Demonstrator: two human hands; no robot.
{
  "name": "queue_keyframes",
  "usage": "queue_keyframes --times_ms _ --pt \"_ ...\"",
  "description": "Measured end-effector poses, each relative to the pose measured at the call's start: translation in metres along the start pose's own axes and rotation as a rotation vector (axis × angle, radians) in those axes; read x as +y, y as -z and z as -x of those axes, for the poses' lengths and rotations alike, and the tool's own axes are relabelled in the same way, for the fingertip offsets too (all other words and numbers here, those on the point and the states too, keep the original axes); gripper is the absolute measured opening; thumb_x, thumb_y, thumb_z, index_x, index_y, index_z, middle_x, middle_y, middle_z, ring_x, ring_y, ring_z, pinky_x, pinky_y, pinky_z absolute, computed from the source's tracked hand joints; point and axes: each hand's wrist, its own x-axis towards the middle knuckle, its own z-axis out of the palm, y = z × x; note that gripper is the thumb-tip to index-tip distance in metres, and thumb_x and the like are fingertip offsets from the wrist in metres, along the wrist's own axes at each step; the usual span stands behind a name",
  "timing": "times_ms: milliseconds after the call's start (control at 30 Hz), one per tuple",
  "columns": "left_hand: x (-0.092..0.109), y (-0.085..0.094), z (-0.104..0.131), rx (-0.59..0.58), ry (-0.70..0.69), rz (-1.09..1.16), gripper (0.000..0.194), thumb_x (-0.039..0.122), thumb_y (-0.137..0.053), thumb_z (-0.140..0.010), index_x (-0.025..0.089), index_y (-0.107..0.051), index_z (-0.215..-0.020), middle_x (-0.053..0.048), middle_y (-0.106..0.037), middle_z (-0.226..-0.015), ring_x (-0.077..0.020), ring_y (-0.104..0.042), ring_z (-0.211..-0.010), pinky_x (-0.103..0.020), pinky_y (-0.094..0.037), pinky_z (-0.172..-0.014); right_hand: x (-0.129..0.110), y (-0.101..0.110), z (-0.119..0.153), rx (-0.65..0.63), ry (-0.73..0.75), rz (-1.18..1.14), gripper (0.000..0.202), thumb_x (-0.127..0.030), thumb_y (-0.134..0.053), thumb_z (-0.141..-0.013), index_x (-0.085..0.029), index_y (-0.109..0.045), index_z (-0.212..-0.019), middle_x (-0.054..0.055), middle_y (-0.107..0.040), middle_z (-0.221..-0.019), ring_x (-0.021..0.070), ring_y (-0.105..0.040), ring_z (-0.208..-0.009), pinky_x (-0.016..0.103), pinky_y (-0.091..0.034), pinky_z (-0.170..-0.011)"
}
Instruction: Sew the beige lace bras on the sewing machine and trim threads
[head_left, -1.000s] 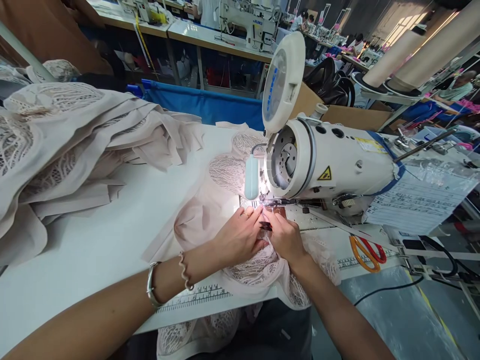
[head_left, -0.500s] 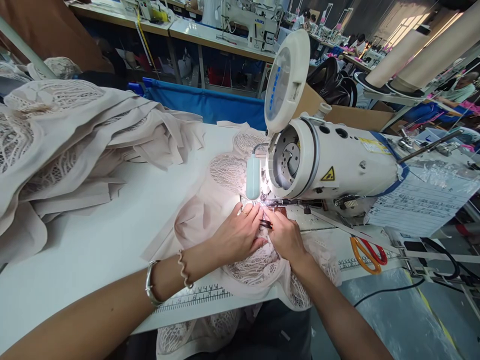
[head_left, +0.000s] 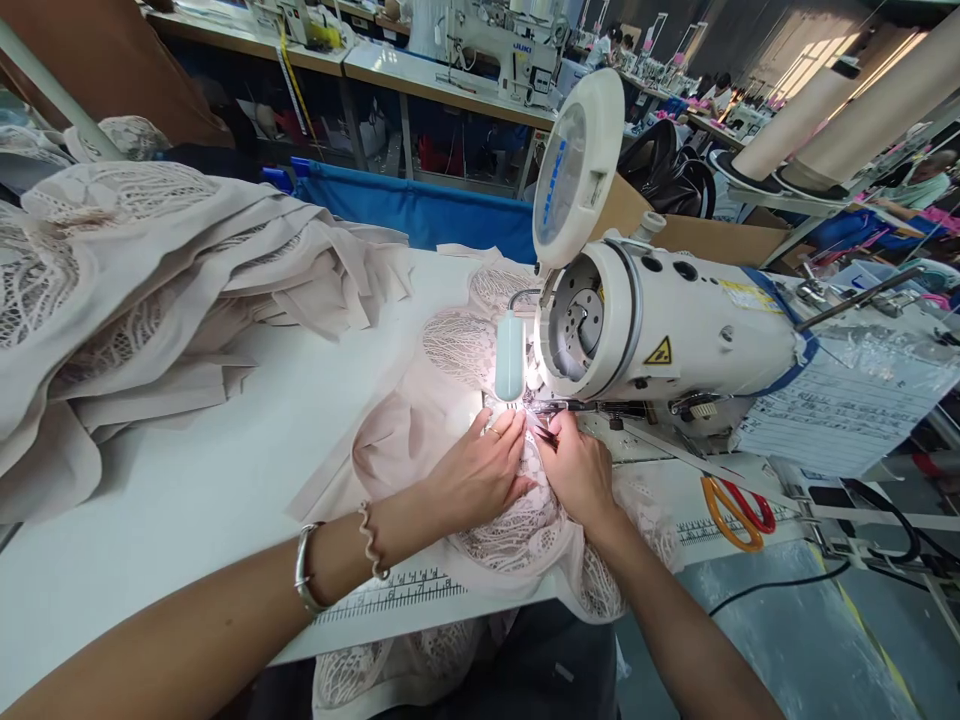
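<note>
My left hand [head_left: 480, 465] lies flat on the pale pink lace garment [head_left: 510, 540], its fingertips close to the lit needle area of the sewing machine [head_left: 675, 315]. Just right of it, my right hand [head_left: 579, 468] is closed around small dark thread snips [head_left: 546, 436], whose pointed end faces the left fingertips. A pale green lamp [head_left: 510, 358] hangs directly above the fingers and lights the cloth. The garment spreads behind and left of my left hand and drapes over the front table edge. The exact needle point is hidden by glare.
A heap of matching lace pieces [head_left: 150, 290] covers the left of the white table [head_left: 225, 490]. Orange-handled scissors [head_left: 731, 515] and red handles [head_left: 754, 505] lie at the right. A blue cloth bin [head_left: 420, 205] stands behind; a handwritten sheet [head_left: 847, 400] hangs by the machine.
My right hand has drawn slightly right, away from the left fingertips, and the snips have turned so their point shows. My left hand stays in place on the lace.
</note>
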Motion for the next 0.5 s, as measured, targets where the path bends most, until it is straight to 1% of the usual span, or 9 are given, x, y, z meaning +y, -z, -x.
queue_keyframes --times_ms 67,133,267,333,400,500 --pt "0.001 -0.001 -0.001 -0.005 -0.02 -0.002 0.059 0.047 -0.042 -0.104 -0.004 -0.061 -0.128 -0.027 -0.06 -0.138 -0.037 -0.055 -0.127 -0.051 -0.034 -0.11 0.0 -0.001 -0.001 0.017 0.023 -0.03 0.007 -0.029 -0.061 -0.092 -0.022 -0.063 -0.09 0.004 -0.073 -0.073 0.0218 -0.065 -0.063 0.028 -0.028 -0.055" --pt "0.002 -0.001 -0.001 -0.004 -0.026 0.009 0.06 0.046 -0.044 -0.104 -0.006 -0.06 -0.13 -0.028 -0.062 -0.134 -0.0376 -0.057 -0.123 -0.05 -0.037 -0.106 0.002 -0.003 0.0 0.055 0.066 -0.095 0.007 -0.025 -0.058 -0.092 -0.022 -0.06 -0.086 0.004 -0.072 -0.075 0.021 -0.065 -0.065 0.028 -0.031 -0.057" --pt "0.004 -0.004 -0.001 0.015 -0.033 0.051 0.059 0.043 -0.043 -0.105 -0.008 -0.057 -0.131 -0.031 -0.062 -0.13 -0.0372 -0.06 -0.118 -0.047 -0.044 -0.097 0.008 -0.01 0.001 0.105 0.113 -0.225 0.008 -0.024 -0.053 -0.093 -0.022 -0.058 -0.087 -0.001 -0.067 -0.066 0.0184 -0.062 -0.058 0.026 -0.036 -0.057" --pt "0.004 -0.005 -0.001 0.028 -0.042 0.068 0.058 0.042 -0.044 -0.104 -0.009 -0.058 -0.129 -0.031 -0.062 -0.13 -0.037 -0.06 -0.117 -0.047 -0.045 -0.098 0.01 -0.013 0.002 0.13 0.159 -0.221 0.008 -0.021 -0.052 -0.092 -0.021 -0.06 -0.089 -0.001 -0.067 -0.065 0.0173 -0.061 -0.056 0.026 -0.037 -0.057" --pt "0.003 -0.005 -0.001 0.033 -0.039 0.104 0.054 0.04 -0.048 -0.103 -0.007 -0.059 -0.126 -0.03 -0.062 -0.13 -0.0365 -0.059 -0.117 -0.046 -0.046 -0.098 0.011 -0.014 0.002 0.172 0.245 -0.177 0.014 -0.017 -0.05 -0.093 -0.02 -0.063 -0.091 0.001 -0.069 -0.067 0.0171 -0.063 -0.058 0.026 -0.04 -0.059" --pt "0.001 -0.003 -0.002 0.005 -0.02 0.171 0.041 0.038 -0.053 -0.1 0.0 -0.066 -0.113 -0.028 -0.062 -0.129 -0.0358 -0.06 -0.115 -0.047 -0.048 -0.094 0.011 -0.015 0.002 0.216 0.38 -0.089 0.024 -0.014 -0.044 -0.098 -0.018 -0.068 -0.094 0.004 -0.071 -0.071 0.0175 -0.066 -0.065 0.026 -0.042 -0.062"
